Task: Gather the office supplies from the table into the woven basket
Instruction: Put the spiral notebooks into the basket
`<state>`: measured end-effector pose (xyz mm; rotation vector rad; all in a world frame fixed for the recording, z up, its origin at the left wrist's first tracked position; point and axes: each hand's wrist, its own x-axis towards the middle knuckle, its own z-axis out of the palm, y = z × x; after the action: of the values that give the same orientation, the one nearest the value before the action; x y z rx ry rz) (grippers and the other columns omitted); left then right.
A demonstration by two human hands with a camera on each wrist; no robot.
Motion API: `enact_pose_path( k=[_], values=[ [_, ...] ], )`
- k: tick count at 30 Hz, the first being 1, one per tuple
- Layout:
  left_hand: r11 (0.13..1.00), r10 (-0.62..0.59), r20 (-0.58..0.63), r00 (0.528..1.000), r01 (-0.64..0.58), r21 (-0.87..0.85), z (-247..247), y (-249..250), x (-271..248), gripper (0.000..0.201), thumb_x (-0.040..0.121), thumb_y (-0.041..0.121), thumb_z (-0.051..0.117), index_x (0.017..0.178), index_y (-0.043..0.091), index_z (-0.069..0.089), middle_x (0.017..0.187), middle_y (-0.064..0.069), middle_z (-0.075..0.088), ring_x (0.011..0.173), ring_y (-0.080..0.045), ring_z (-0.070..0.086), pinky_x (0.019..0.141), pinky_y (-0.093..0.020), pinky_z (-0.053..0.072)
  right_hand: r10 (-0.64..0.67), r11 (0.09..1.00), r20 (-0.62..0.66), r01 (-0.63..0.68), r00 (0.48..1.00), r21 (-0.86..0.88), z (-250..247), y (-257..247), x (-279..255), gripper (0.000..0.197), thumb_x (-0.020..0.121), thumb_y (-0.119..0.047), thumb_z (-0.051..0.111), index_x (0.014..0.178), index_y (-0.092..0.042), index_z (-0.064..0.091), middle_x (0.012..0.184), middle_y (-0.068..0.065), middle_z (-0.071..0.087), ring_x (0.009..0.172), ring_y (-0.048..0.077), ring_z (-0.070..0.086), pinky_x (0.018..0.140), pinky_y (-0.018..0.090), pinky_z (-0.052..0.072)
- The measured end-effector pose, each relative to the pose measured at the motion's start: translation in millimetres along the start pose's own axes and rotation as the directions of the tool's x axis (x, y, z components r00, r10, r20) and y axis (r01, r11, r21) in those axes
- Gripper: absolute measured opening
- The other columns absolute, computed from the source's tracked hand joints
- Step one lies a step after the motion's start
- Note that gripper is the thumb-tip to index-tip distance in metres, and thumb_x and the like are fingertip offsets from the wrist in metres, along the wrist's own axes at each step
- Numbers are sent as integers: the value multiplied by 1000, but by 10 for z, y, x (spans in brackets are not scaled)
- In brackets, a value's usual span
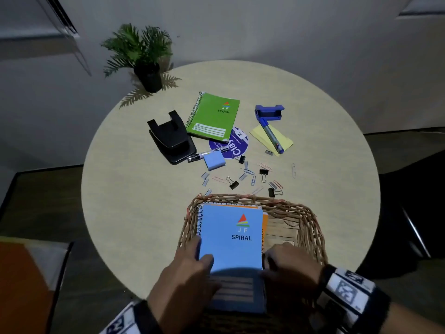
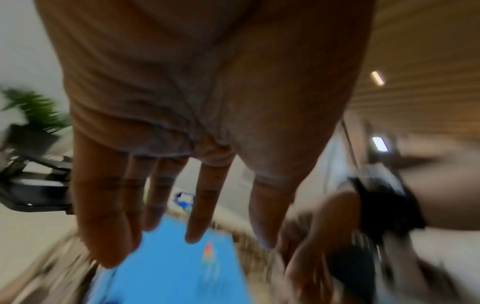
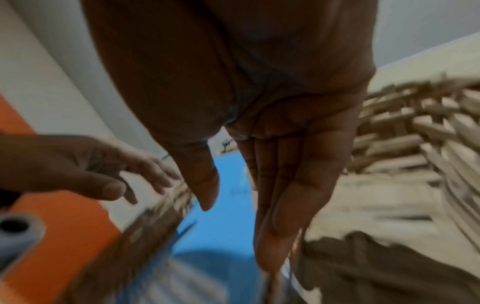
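A woven basket (image 1: 310,227) stands at the table's near edge. A blue spiral notebook (image 1: 231,237) lies in it on top of an orange notebook (image 1: 265,220). My left hand (image 1: 202,251) sits at the blue notebook's left edge, thumb on the cover; in the left wrist view its fingers (image 2: 197,216) are straight above the blue notebook (image 2: 168,267). My right hand (image 1: 274,261) is at the notebook's right edge, and its straight fingers (image 3: 275,205) point down beside the cover (image 3: 228,205). Neither hand grips anything.
Beyond the basket lie a green spiral notebook (image 1: 214,116), a black hole punch (image 1: 169,141), a blue stapler (image 1: 269,112), a marker (image 1: 271,135) on yellow notes (image 1: 257,135), a blue note pad (image 1: 214,160), a pen (image 1: 207,155), and scattered binder clips (image 1: 233,183) and paper clips. A potted plant (image 1: 144,59) stands far left.
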<state>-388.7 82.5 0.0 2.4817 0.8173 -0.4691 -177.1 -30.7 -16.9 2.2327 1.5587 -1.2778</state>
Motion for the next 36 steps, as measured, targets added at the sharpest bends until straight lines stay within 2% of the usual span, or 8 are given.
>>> enact_pose_path(
  k=[3,6,11,16,19,25,31,36],
  values=[
    [919,73,-42,996,-83,-386,-705,-56,-39,72,63,81,51,112,31,64,116,12,64,105,1,61,89,-21,51,-48,951,-53,62,997,301,-534,-77,-153,26,84,-36,66,77,-11,66,72,2,69,65,11,59,63,26,44],
    [717,27,-215,976,-169,-676,-1477,-111,173,44,73,50,63,110,27,67,103,5,71,92,0,67,82,-17,54,-65,733,-86,106,994,672,-1252,-197,-158,28,89,-24,62,90,4,65,73,10,69,64,20,57,56,27,47],
    [599,-127,-480,868,-319,-735,-2268,-390,1105,17,90,23,63,107,21,62,95,4,67,82,-9,64,77,-23,52,86,523,-238,159,967,837,-2361,-381,337,19,91,-24,59,96,-7,65,84,8,69,70,15,63,55,18,54],
    [481,-461,-483,745,-248,-841,-2031,-782,2389,17,91,13,55,104,7,64,92,-11,64,79,-20,64,87,-37,53,309,372,-249,124,918,920,-2647,-389,1348,20,89,-18,60,102,-3,59,87,12,66,71,22,63,75,33,58],
    [418,-508,-296,809,-69,-906,-1673,-837,2978,16,90,19,54,102,15,64,110,-17,66,104,-31,63,99,-47,49,352,396,-115,-36,929,917,-2416,-209,1960,29,84,-19,63,109,-7,56,89,10,58,73,23,59,78,38,56],
    [431,-572,-257,779,19,-902,-1731,-735,3549,33,92,21,53,122,10,59,123,-10,62,102,-29,62,93,-34,49,396,292,-13,-112,918,950,-2271,-45,2599,13,87,-17,57,82,-6,51,91,16,56,78,30,56,91,51,52],
    [580,-573,-3,820,403,-708,-1722,-838,3827,66,82,41,57,136,9,34,137,-19,46,120,-38,51,100,-42,44,381,229,30,-125,924,965,-2359,17,2797,15,84,-20,58,74,-14,49,78,8,51,77,28,54,96,51,50],
    [637,-634,-69,770,469,-612,-1792,-807,3762,40,91,17,53,123,-3,43,133,-23,51,119,-38,52,91,-39,44,385,316,9,-141,923,938,-2305,41,2860,16,82,-19,59,71,-19,47,78,2,49,93,27,53,98,48,50]
  ],
)
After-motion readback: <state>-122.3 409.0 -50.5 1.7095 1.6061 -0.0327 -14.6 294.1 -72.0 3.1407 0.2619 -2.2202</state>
